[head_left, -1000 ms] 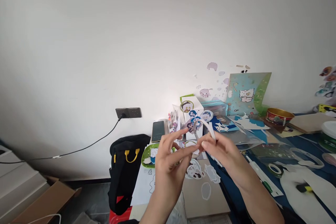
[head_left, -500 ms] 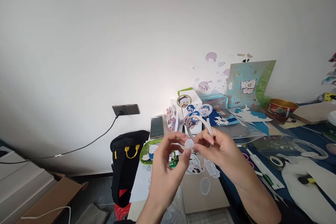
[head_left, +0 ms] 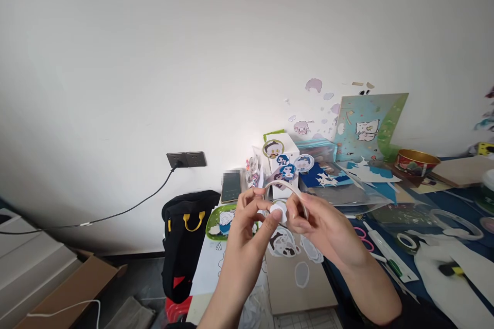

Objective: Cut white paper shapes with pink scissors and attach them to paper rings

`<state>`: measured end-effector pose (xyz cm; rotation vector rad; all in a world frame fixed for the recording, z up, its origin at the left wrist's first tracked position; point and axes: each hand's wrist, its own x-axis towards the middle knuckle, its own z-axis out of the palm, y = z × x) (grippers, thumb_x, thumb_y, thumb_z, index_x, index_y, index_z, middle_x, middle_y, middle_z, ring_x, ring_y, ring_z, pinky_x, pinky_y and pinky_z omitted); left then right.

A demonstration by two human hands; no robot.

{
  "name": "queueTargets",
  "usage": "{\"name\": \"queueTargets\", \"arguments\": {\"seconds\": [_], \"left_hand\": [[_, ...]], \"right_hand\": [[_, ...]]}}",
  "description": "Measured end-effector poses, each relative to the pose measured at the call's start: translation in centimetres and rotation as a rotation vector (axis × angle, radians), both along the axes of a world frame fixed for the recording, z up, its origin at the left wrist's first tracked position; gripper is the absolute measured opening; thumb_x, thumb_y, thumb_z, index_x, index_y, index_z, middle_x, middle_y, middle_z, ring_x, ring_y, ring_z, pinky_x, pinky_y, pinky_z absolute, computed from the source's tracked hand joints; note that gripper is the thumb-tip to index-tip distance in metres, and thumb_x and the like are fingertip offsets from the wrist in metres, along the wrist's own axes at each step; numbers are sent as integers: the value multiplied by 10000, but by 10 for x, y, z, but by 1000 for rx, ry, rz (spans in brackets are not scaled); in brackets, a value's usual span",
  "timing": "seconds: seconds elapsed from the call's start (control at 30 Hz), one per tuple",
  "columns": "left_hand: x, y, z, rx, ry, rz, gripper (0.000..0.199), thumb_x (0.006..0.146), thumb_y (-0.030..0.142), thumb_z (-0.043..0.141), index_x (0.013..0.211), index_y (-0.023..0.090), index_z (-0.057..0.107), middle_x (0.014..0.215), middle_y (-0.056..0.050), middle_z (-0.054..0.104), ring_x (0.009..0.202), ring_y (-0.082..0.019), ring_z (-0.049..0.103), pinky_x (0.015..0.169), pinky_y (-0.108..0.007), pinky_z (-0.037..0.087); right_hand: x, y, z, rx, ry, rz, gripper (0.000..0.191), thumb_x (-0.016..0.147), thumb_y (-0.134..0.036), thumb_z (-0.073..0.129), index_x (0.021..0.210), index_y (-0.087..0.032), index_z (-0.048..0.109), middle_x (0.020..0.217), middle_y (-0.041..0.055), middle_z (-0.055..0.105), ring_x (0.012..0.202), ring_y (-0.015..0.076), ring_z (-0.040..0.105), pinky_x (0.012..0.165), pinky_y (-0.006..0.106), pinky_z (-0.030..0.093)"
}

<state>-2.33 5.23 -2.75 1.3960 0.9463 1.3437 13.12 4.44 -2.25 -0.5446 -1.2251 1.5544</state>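
Between the thumb and fingers of my left hand (head_left: 250,231) is a small white piece (head_left: 278,212), pinched near the middle of the view. My right hand (head_left: 326,223) grips a pale curved band (head_left: 287,185) that arches above both hands; its far end reaches the fingers of my left hand. Below the hands, white paper cutouts with drawings (head_left: 283,242) lie on a beige board (head_left: 297,288), along with a grey oval piece (head_left: 302,274). A green tray with cutouts (head_left: 211,227) is partly hidden behind my left hand.
A phone (head_left: 231,186) lies behind the tray. Stickered white box (head_left: 283,149) stands against the wall. To the right are pink scissors (head_left: 365,240), a tape roll (head_left: 407,240), a red-gold bowl (head_left: 417,162) and white sheets. A black bag (head_left: 181,247) stands at the left.
The band has tilted lower and turned, with my right hand's fingers shifted along it. The white piece now sits closer to my left thumb's tip. The view has shifted slightly.
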Motion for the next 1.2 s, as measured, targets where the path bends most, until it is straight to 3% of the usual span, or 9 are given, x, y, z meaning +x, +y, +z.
{"name": "queueTargets", "arguments": {"seconds": [0.13, 0.27, 0.37, 0.53, 0.67, 0.8, 0.97, 1.07, 1.2], "left_hand": [[-2, 3, -1, 24, 13, 90, 178, 758, 369, 679, 729, 194, 659, 1223, -78, 516, 1148, -251, 485, 761, -256, 431], [-3, 5, 5, -67, -19, 16, 182, 778, 368, 650, 749, 188, 654, 932, -34, 662, 802, -166, 569, 684, -246, 432], [-2, 6, 6, -84, -54, 14, 176, 764, 352, 668, 711, 185, 655, 889, -20, 675, 757, -151, 569, 672, -240, 438], [-5, 8, 3, -125, -72, -81, 162, 734, 337, 715, 683, 184, 700, 918, -37, 698, 816, -169, 609, 674, -238, 460], [-9, 7, 5, -127, -102, -116, 74, 704, 270, 751, 676, 201, 749, 1013, -39, 715, 879, -179, 637, 716, -244, 486], [-13, 2, 9, -113, -156, -85, 17, 679, 235, 776, 695, 230, 775, 770, -13, 749, 756, -156, 651, 669, -233, 494], [-13, -4, 12, -129, -168, -166, 45, 715, 242, 755, 733, 217, 787, 749, -20, 761, 708, -146, 648, 677, -232, 499], [-12, -6, 13, -106, -148, -233, 98, 779, 249, 700, 792, 212, 790, 745, -23, 760, 708, -148, 653, 689, -233, 498], [-10, -8, 11, -92, -139, -196, 125, 795, 255, 683, 842, 208, 789, 772, -36, 768, 749, -172, 675, 729, -250, 509]], "right_hand": [[0, 0, 0, -39, 21, 59, 374, 947, -423, 379, 831, -170, 630, 558, -60, 283, 515, 111, 159, 541, 288, 191], [-2, 4, -2, -103, 57, -161, 264, 871, -401, 566, 1022, -200, 645, 623, -46, 411, 511, 97, 262, 548, 278, 261], [-3, 9, -5, -109, 83, -299, 223, 788, -360, 683, 946, -201, 675, 607, -37, 452, 580, 114, 399, 571, 269, 333], [2, 4, -2, 122, -22, -531, 74, 748, -278, 727, 725, -213, 700, 932, 24, 558, 573, 86, 476, 511, 261, 405], [7, -17, 7, 356, -273, -679, 85, 806, -242, 667, 735, -235, 713, 914, 38, 582, 434, 63, 455, 351, 241, 339], [2, -34, 12, 427, -482, -614, 71, 818, -228, 652, 772, -244, 704, 780, 31, 637, 427, 93, 508, 343, 230, 352], [-15, -33, 7, 205, -547, -521, 184, 844, -375, 610, 791, -215, 682, 486, -19, 559, 366, 85, 432, 368, 218, 324], [-18, -28, 5, 97, -487, -484, 254, 844, -438, 593, 774, -203, 660, 487, -19, 551, 402, 84, 436, 397, 210, 318], [-19, -23, 3, -7, -391, -465, 286, 820, -462, 614, 744, -188, 638, 617, 2, 581, 486, 89, 447, 426, 213, 293]]}}
